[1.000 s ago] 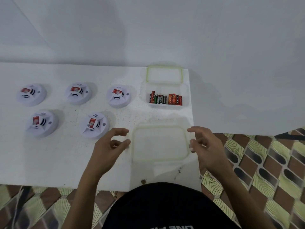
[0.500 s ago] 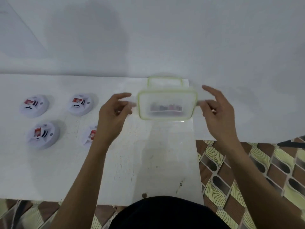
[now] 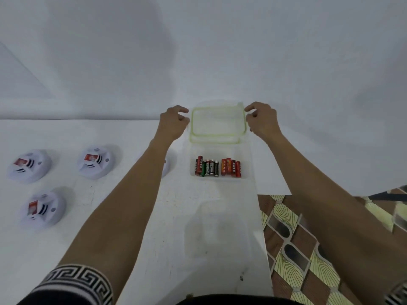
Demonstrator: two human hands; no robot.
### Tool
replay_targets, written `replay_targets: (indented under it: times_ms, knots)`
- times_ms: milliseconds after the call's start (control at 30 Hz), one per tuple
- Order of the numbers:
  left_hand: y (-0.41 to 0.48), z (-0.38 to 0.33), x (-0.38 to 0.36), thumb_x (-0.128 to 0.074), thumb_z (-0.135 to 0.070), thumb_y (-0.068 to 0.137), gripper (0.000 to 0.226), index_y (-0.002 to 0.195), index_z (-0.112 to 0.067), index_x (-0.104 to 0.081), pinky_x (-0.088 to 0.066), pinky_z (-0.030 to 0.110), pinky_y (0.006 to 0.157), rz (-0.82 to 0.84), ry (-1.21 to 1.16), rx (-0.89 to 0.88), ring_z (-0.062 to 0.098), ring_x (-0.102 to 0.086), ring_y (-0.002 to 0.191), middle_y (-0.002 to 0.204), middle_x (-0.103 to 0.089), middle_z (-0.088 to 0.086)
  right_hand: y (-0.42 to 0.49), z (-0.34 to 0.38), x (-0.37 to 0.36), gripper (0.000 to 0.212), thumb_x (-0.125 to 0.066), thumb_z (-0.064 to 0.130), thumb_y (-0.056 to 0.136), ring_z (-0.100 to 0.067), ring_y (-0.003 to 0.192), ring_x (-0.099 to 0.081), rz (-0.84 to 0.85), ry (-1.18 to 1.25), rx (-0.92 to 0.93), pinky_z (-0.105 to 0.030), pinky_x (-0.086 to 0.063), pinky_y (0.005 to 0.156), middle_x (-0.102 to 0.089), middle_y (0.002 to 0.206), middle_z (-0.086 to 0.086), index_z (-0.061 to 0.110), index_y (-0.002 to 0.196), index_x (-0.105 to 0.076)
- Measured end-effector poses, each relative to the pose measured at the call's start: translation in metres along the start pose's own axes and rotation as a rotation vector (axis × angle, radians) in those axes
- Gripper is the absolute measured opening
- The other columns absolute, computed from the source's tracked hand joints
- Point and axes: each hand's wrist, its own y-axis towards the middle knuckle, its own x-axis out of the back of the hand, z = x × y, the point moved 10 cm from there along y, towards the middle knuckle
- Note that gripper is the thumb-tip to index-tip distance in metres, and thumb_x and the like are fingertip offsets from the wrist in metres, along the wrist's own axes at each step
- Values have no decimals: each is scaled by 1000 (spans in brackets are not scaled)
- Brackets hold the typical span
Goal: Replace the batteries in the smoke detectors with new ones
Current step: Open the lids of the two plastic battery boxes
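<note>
The left grip [image 3: 174, 123] and right grip [image 3: 262, 119] pinched the lid [image 3: 218, 124] by its side edges at the desk's [image 3: 132, 216] far edge. The batteries [image 3: 218, 167] lay near its right edge, the detectors [image 3: 93, 162] well left.

Labels on batteries [image 3: 217, 167], smoke detectors [image 3: 29, 167]: too blurred to read.

One camera, wide-angle, strapped to the person's head. It looked forward and down over the bench [image 3: 66, 133] from its near edge. It was close enough that the left forearm [image 3: 123, 216] and right forearm [image 3: 330, 205] ran up from the bottom of the frame, with the dark shirt [image 3: 220, 300] peeking in below. The wall [image 3: 198, 51] filled the top part. The lid [image 3: 218, 126] sat about mid-frame at the bench's far side, the smoke detectors [image 3: 28, 166] hugged the left edge, and the tiled floor [image 3: 297, 249] showed bottom right.
</note>
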Motion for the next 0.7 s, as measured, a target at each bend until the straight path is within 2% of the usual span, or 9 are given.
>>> replay_targets:
  times_ms: [100, 167, 267, 333, 400, 500, 600, 700]
  knots:
    - [9, 17, -18, -60, -13, 87, 28, 115, -15, -61, -46, 19, 71, 68, 107, 35, 19, -63, 95, 103, -68, 9, 4, -15, -20, 25, -52, 3, 89, -31, 80, -68, 75, -62, -47, -37, -58, 77, -68, 101, -16, 11, 107, -67]
    - [11, 22, -24, -61, -13, 86, 29, 115, -14, -63, -50, 26, 77, 91, 177, 24, 20, -63, 93, 107, -67, 7, 1, -22, -28, 24, -52, 4, 90, -30, 75, -67, 100, -99, -56, -40, -58, 79, -67, 98, -16, 10, 108, -66]
    - [10, 22, -23, -61, -15, 88, 28, 115, -15, -63, -48, 33, 91, 82, 241, -23, 21, -62, 98, 110, -64, 5, -4, -24, -30, 26, -50, 7, 91, -21, 63, -57, 73, -157, -50, -30, -52, 71, -60, 87, -8, 9, 112, -65]
    - [6, 21, -16, -61, -16, 88, 27, 115, -16, -63, -48, 35, 92, 63, 219, -34, 20, -62, 98, 112, -63, 3, -10, -19, -28, 26, -51, 11, 93, -22, 71, -58, 48, -201, -43, -27, -45, 69, -62, 90, -9, 9, 115, -65]
    - [-3, 19, -3, -61, -19, 89, 26, 114, -17, -63, -50, 36, 90, 37, 184, -50, 17, -63, 94, 112, -63, 1, -18, -8, -22, 28, -51, 16, 94, -27, 92, -61, 11, -269, -7, -28, -42, 72, -64, 105, -12, 11, 120, -63]
    - [-26, 18, 27, -61, -19, 89, 24, 113, -18, -63, -51, 33, 87, -17, 129, -93, 14, -64, 87, 108, -64, -2, -35, 18, -16, 31, -50, 20, 96, -32, 114, -52, -47, -309, 84, -32, -42, 80, -59, 120, -15, 12, 124, -60]
    - [-59, 26, 62, -62, -19, 88, 23, 111, -18, -65, -51, 30, 85, -63, 141, -126, 13, -64, 81, 104, -67, -2, -64, 56, -26, 28, -52, 20, 95, -30, 113, -54, -32, -207, 220, -29, -39, 87, -61, 117, -11, 13, 119, -63]
    - [-96, 43, 91, -64, -18, 88, 24, 112, -15, -65, -51, 29, 83, -72, 193, -140, 12, -62, 78, 106, -67, 2, -106, 99, -45, 25, -54, 20, 94, -25, 103, -58, 11, -58, 335, -35, -49, 89, -64, 111, -7, 15, 115, -66]
